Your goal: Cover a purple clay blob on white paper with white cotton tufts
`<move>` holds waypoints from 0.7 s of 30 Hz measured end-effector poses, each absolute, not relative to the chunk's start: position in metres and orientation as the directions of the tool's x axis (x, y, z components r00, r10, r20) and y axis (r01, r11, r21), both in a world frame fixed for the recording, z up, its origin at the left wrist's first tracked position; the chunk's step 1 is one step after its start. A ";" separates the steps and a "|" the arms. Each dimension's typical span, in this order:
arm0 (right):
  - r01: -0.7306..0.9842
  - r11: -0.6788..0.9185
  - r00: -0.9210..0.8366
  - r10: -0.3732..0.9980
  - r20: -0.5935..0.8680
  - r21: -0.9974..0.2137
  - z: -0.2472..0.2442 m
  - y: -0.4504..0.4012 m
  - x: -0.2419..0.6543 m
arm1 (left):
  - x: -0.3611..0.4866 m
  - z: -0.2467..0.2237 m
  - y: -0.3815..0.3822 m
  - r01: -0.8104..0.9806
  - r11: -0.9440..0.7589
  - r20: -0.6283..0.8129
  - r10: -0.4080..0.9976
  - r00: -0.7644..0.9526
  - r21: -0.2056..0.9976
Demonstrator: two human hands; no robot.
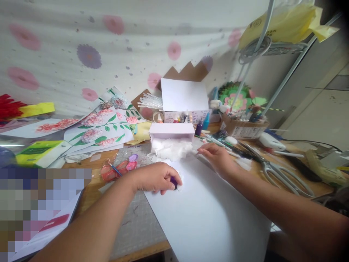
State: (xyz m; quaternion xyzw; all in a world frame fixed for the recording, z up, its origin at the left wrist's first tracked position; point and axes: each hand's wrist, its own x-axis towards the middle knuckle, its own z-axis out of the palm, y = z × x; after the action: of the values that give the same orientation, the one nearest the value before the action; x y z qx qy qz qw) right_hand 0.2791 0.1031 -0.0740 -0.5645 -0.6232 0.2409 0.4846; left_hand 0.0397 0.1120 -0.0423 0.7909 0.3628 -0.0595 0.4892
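Note:
My left hand (158, 178) is closed round a small dark purple object (173, 182), low over the upper left part of a large white sheet (199, 214). A bit of white shows under the purple object. To the right, above the sheet's far edge, my right hand (215, 154) has its thumb and fingertips pressed together; whatever may be between them is too small to name. Between and beyond the hands lies a heap of white tissue (173, 148) in front of an open white box (171, 128).
Large scissors (275, 169) lie at the right near a cardboard box (245, 127) of tools. Paint bottles (200, 126) stand behind the white box. Flower paintings (95, 127) and a green-yellow box (40, 153) are at the left, with paint lids (131, 165) on the grey mat (136, 225).

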 end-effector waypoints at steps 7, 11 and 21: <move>0.556 0.152 0.126 0.956 0.264 -0.817 -0.081 0.128 0.282 | 0.036 -0.031 0.114 0.556 -0.265 -0.290 0.637 0.714 0.788; 0.536 0.127 0.099 0.972 0.211 -0.835 -0.084 0.136 0.281 | 0.035 -0.036 0.119 0.494 -0.261 -0.156 0.741 0.653 0.829; 0.381 0.106 0.118 0.980 0.162 -0.918 -0.071 0.117 0.278 | 0.034 -0.040 0.122 0.523 -0.546 -0.017 0.681 0.732 0.655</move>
State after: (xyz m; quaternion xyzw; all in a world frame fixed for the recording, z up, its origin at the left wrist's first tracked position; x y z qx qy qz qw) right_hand 0.2780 0.1170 -0.0705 -0.5858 -0.5808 0.3223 0.4644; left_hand 0.0344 0.1218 -0.0399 0.8709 0.3457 0.1205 0.3280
